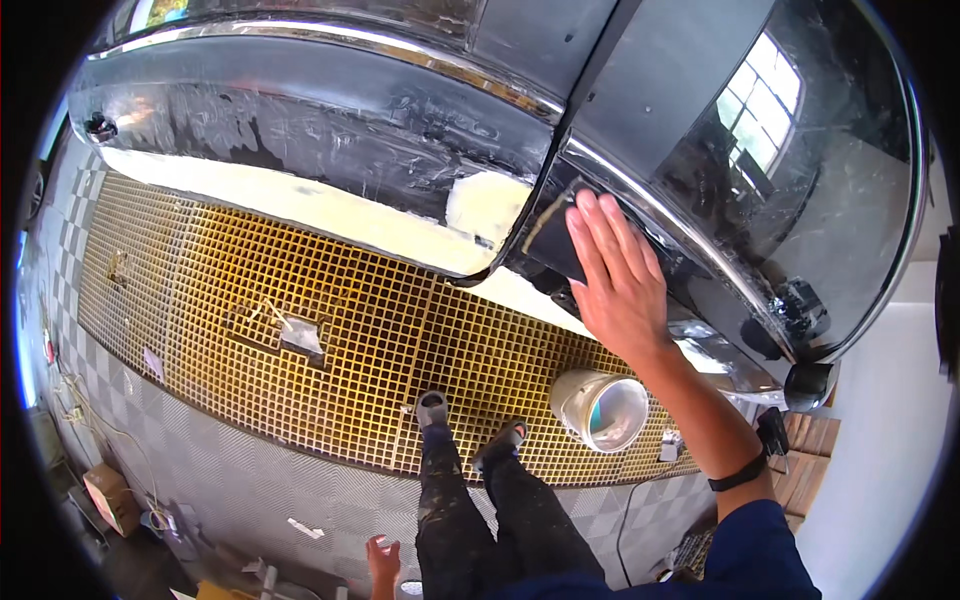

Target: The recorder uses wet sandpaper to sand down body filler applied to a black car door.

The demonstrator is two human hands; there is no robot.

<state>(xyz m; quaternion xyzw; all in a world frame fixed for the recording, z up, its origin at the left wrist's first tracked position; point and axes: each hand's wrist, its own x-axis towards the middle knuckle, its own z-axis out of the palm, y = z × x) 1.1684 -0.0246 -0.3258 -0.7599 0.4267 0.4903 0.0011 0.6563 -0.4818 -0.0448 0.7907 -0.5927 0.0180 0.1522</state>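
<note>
My right hand [616,277] lies flat on the dark side panel of a car, just below a chrome trim strip [637,180]. Under its fingers is a dark sheet [556,244] that looks like sandpaper, partly hidden by the hand. Left of the panel gap, the car door [337,135] looks wet and streaked. Pale yellow filler [315,202] runs along the door's lower edge, with a rounded patch [486,206] near the gap. My left hand [384,559] hangs low beside my leg, fingers apart and nothing in them.
A white bucket [592,412] with something greenish inside stands by my feet on a yellow floor grating [360,330]. A grey scrap [302,335] lies on the grating. Grey tiles [300,465] border it. A cardboard box [111,499] and cables [112,427] are at lower left.
</note>
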